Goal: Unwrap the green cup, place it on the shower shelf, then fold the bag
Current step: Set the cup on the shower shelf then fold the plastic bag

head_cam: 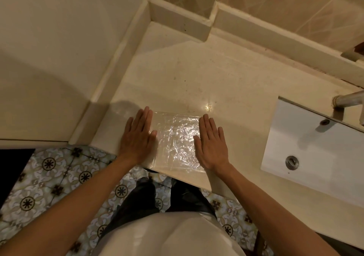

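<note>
clear plastic bag [178, 143], crinkled and flattened, lies at the near edge of the cream worktop [197, 74]. left hand [137, 137] and right hand [211, 143] press flat on its left and right sides, fingers straight and together, gripping nothing. white sink [315, 147] sits toward the worktop's right end. no cup in view.

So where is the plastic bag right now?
The plastic bag lies flat on the countertop near its front edge, pressed between the left hand and right hand, left of the sink.
</note>
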